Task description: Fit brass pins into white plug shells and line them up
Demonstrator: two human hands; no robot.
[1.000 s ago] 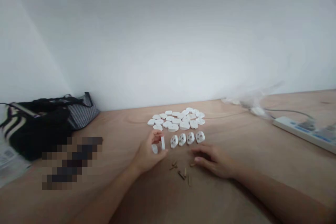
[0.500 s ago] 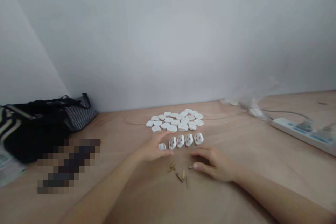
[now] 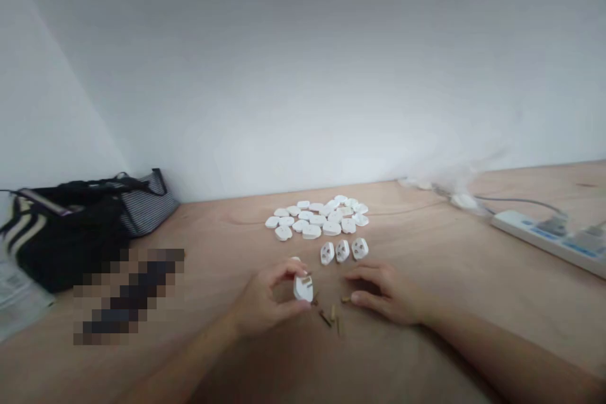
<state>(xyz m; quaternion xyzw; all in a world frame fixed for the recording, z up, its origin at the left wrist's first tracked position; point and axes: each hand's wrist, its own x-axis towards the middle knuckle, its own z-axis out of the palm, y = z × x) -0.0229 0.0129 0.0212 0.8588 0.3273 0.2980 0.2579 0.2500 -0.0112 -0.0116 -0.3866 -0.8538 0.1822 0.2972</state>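
My left hand [image 3: 265, 300] pinches a white plug body [image 3: 303, 289], raised off the table, with brass-coloured pins showing on its face. Another white piece is partly hidden behind those fingers. On the table rests my right hand [image 3: 386, 290], its thumb and index finger apart, with the thumb tip at a small brass pin [image 3: 346, 299]. Between the hands lie several loose brass pins [image 3: 332, 313], one of them darker [image 3: 325, 318]. Just beyond, three white plug bodies [image 3: 342, 251] stand in a row, their faces with dark spots towards me.
Farther back is a cluster of several white plug parts [image 3: 312, 231]. A white power strip [image 3: 516, 227] with plugs in it lies at right, near clear plastic wrapping [image 3: 461, 192]. At left sit a black bag [image 3: 71, 246] and a pixelated dark object [image 3: 135, 297]. A wall [image 3: 331, 76] closes off the back.
My left hand has drawn back towards me and lifted a plug body from the row's left end. The right hand has stayed almost in place.
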